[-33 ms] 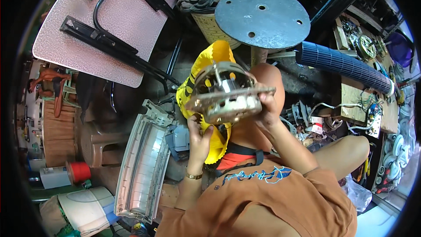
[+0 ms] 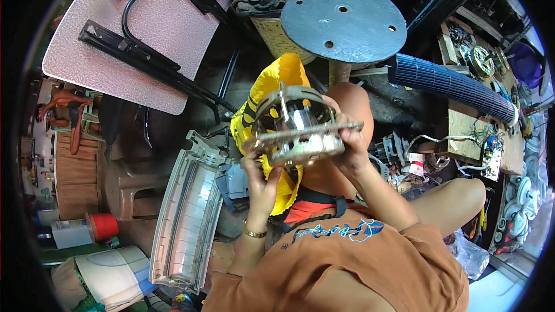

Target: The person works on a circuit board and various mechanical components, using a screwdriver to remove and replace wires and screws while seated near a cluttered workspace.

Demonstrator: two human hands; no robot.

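I hold a metal electric motor (image 2: 298, 138) in front of me, over a yellow bag-like thing (image 2: 283, 72). It has a round open housing, a flat flange and a shaft that points up. My right hand (image 2: 350, 141) grips the flange at its right end, thumb on top. At the lower left of the flange, my left hand (image 2: 261, 182) has its fingers raised against the edge; part of them is hidden. The yellow thing hangs behind and below the motor, by my bare knee.
Beyond the motor stands a round metal table (image 2: 347, 23) with holes. To the right lie a blue cylindrical fan rotor (image 2: 451, 88) and scattered parts. A long white plastic casing (image 2: 188, 214) leans at the left. A folding table (image 2: 150, 40) stands on its side at the upper left.
The motor has tilted slightly, showing more of its inside. My left hand's fingers have shifted up to the flange's left end. My right hand keeps its grip.
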